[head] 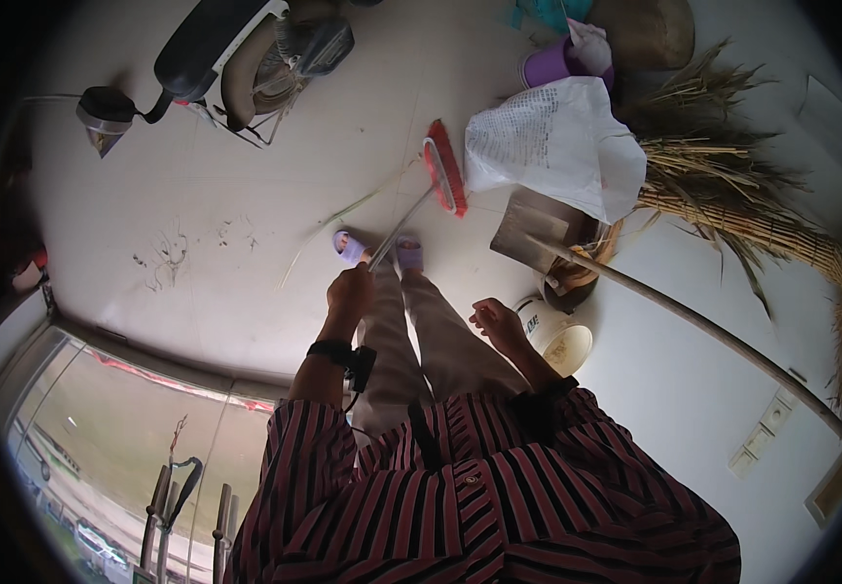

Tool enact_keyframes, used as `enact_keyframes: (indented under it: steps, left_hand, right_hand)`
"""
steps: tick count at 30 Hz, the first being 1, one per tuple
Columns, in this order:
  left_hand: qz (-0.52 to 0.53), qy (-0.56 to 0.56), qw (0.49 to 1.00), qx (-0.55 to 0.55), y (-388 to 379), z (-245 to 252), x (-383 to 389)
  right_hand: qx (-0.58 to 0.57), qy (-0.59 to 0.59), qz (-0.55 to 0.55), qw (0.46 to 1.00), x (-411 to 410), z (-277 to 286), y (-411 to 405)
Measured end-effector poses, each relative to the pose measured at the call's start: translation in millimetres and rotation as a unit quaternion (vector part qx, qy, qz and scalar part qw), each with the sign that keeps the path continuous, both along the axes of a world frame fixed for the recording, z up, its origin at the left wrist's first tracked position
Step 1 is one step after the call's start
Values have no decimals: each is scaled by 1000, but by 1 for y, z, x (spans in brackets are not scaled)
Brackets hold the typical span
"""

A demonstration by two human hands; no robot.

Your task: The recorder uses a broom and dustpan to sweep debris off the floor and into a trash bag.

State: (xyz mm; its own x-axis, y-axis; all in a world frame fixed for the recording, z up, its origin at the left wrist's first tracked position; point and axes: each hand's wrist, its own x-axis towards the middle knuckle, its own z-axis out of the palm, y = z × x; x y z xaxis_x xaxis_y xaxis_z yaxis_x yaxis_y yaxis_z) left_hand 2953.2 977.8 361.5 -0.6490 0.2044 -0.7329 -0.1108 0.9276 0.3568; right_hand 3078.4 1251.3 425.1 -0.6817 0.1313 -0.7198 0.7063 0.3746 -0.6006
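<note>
My left hand [350,292] is closed around the metal handle of a red-bristled broom [446,169]. The broom's head lies out on the floor beyond my feet, close to a white woven sack [549,142]. My right hand [498,321] holds nothing; its fingers are loosely curled, above a white plastic bucket [565,344]. A long plant stalk [333,219] lies on the pale floor left of the broom. Dry plant debris [169,255] is scattered farther left.
A shovel [538,230] leans at the right wall, by bundled straw brooms [749,212]. Behind the sack stands a purple bucket [549,64]. A parked scooter [209,51] is at the upper left. A glass door [195,416] with metal handles is at the lower left.
</note>
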Motion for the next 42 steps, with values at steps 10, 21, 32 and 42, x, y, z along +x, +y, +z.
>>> enact_keyframes:
  steps: [10, 21, 32, 42]
  left_hand:
    - [100, 19, 984, -145, -177, 65, 69]
    - [264, 158, 945, -110, -240, 113, 126]
    - [134, 64, 989, -14, -190, 24, 36]
    - [210, 37, 977, 10, -399, -6, -12]
  right_hand:
    - [-34, -31, -40, 998, 57, -17, 29]
    - [-47, 2, 7, 999, 42, -2, 18]
    - [-15, -61, 36, 997, 22, -6, -59]
    - [-62, -50, 164, 983, -25, -19, -226]
